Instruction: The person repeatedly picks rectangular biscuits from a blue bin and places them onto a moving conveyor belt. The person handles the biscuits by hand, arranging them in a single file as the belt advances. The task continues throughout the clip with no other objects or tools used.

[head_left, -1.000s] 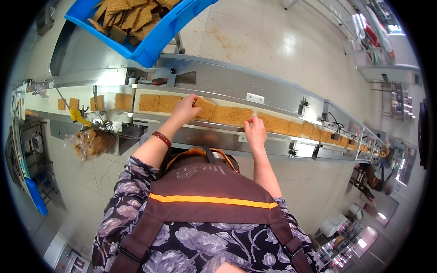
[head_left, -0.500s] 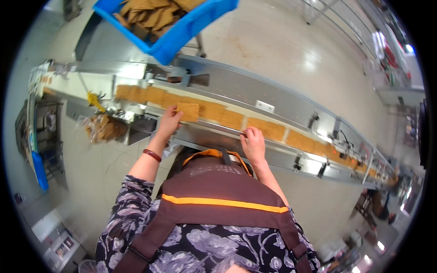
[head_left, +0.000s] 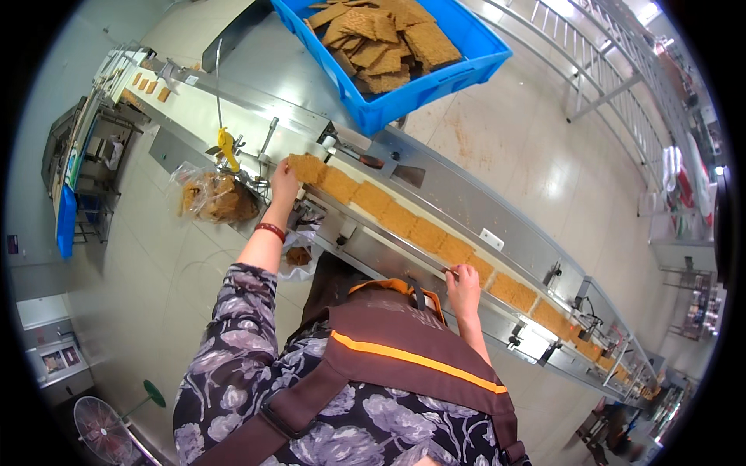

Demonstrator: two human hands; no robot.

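A row of flat, golden-brown crisp slabs (head_left: pixel 371 199) lies end to end along a narrow conveyor belt. At the left end of that row, my left hand (head_left: pixel 284 184) pinches the near-left edge of one slab (head_left: pixel 308 168). Farther right, my right hand (head_left: pixel 465 291) sits at the belt's near metal rail (head_left: pixel 388 237) with its fingers curled in. Something small and dark shows at those fingertips, and what they hold, if anything, is hidden.
Beyond the belt stands a blue crate (head_left: pixel 435 80) heaped with brown slabs. A clear bag of brown pieces (head_left: pixel 221 198) lies left of my left hand, near a yellow-handled tool (head_left: pixel 226 147). Smaller brown pieces (head_left: pixel 151 87) rest on the belt's far-left end. A fan (head_left: pixel 103 429) stands lower left.
The view has turned, so the belt slants more and the crate shows fuller. My left hand has gone from above the row to its left end. The right hand remains at the rail.
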